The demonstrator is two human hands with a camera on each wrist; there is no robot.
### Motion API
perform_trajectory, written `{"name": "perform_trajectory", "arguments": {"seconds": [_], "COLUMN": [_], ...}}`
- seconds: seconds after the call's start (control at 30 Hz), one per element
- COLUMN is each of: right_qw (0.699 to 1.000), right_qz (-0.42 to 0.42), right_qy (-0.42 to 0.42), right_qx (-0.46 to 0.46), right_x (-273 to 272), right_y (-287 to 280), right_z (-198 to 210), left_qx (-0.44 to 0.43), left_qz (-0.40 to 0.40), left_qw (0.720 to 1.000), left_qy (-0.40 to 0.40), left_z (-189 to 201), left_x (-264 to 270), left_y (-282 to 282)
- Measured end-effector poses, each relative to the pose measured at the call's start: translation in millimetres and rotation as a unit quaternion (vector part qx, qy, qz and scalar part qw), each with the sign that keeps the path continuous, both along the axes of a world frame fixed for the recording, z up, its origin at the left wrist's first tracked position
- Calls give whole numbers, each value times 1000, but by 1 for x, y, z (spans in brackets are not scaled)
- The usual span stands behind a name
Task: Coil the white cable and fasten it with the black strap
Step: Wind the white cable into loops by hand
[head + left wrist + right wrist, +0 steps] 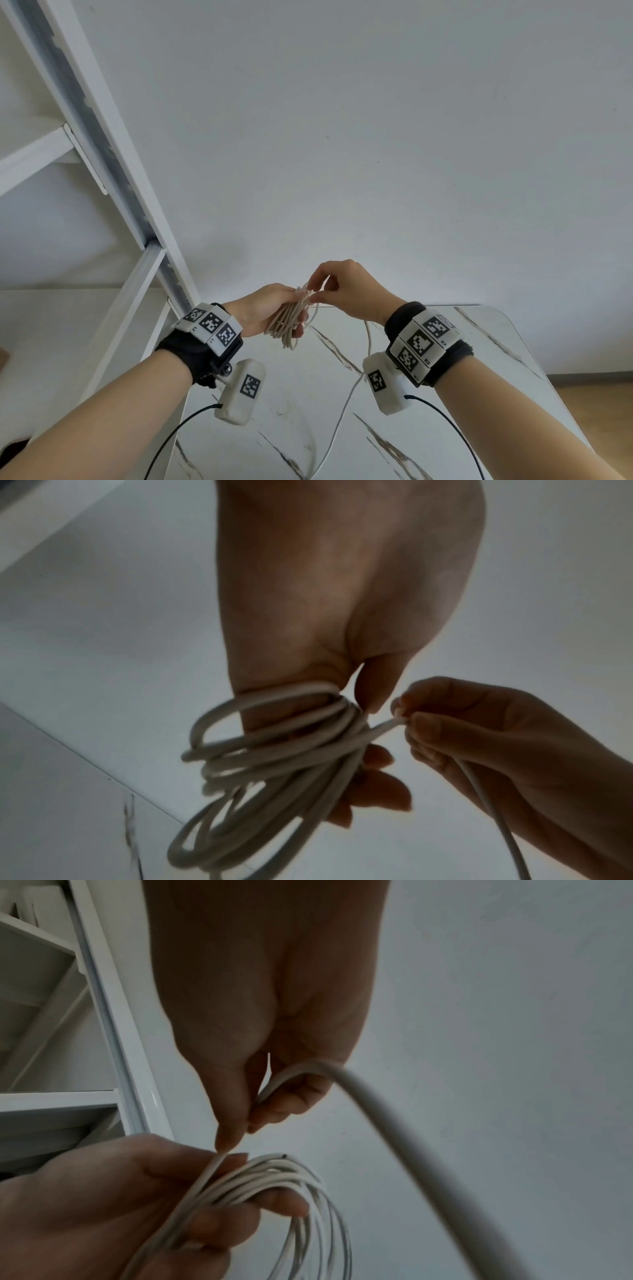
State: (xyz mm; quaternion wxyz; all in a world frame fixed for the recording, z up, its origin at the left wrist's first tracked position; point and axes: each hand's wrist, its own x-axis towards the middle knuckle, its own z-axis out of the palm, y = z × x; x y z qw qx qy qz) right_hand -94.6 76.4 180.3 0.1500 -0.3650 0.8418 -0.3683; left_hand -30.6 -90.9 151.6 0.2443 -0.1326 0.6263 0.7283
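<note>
Several loops of the white cable hang in a coil wound round my left hand, held above the far edge of the table. Its curled fingers grip the coil, as the right wrist view also shows. My right hand sits just to the right and pinches the free run of cable between thumb and fingers, close to the coil. From there the loose cable drops to the table and runs off the near edge. No black strap is in view.
A white marble-patterned table lies below my hands. A white metal shelf frame stands at the left, close to my left wrist. A plain white wall fills the background. Black camera leads hang from both wrists.
</note>
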Motion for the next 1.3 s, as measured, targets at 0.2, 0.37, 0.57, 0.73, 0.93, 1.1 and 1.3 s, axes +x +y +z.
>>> {"name": "perform_trajectory", "arguments": {"seconds": [0.2,0.37,0.57,0.73,0.93,1.1,1.3], "right_qw": [999,996,991,992,991,984,982], "right_qz": [-29,-55,-105,-119,-105,-88,-44], "right_qy": [8,-13,-32,-22,-81,-154,-183], "right_qx": [-36,-65,-79,-44,-34,-18,-4], "right_x": [-10,-12,-11,-1,8,13,18], "right_y": [7,10,11,4,-3,-6,-9], "right_z": [-8,-23,-40,-52,-61,-74,-71], "left_qx": [28,56,110,187,258,278,268], "left_qz": [-98,-109,-72,10,103,164,223], "left_qw": [994,993,991,981,957,940,931], "left_qy": [-29,-2,13,47,81,107,111], "left_z": [6,15,26,33,30,31,30], "left_x": [7,10,9,4,-7,-15,-23], "left_y": [-7,-11,-17,-11,-11,-16,-20]}}
